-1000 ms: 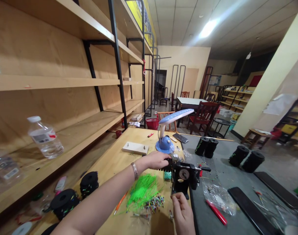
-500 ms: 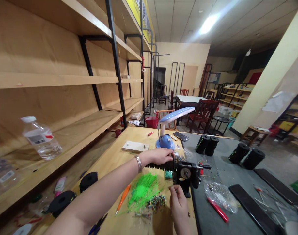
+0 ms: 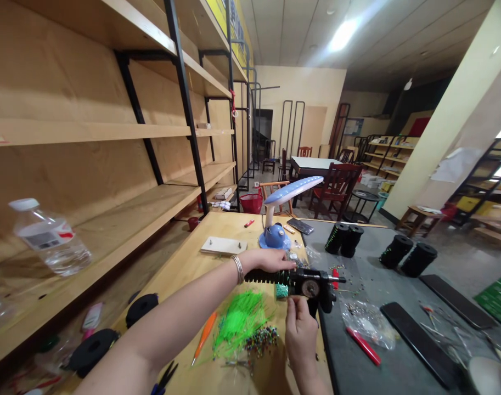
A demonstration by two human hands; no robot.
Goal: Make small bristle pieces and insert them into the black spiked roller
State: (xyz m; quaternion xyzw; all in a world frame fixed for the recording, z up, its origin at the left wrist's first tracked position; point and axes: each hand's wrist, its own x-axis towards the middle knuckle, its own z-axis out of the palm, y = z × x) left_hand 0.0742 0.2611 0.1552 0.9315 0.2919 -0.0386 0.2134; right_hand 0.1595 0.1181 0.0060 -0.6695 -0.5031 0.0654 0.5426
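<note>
On table (image 3: pixel 184 269), machine (image 3: pixel 310 288) is needing steady handling, left hand (image 3: pixel 272 259), grip unclear, at 10 o'clock, right hand (image 3: pixel 302 326), fingertips pressed together, at 7.

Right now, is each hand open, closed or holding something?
Left hand: over black ridged spool; grip can't be told.
Right hand: pinched closed; anything held can't be told.

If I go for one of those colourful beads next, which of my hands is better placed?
Probably your right hand: it is close beside the bead pile, in front of the black machine. Your left hand looks farther off, stretched out over the black ridged spool.
</note>
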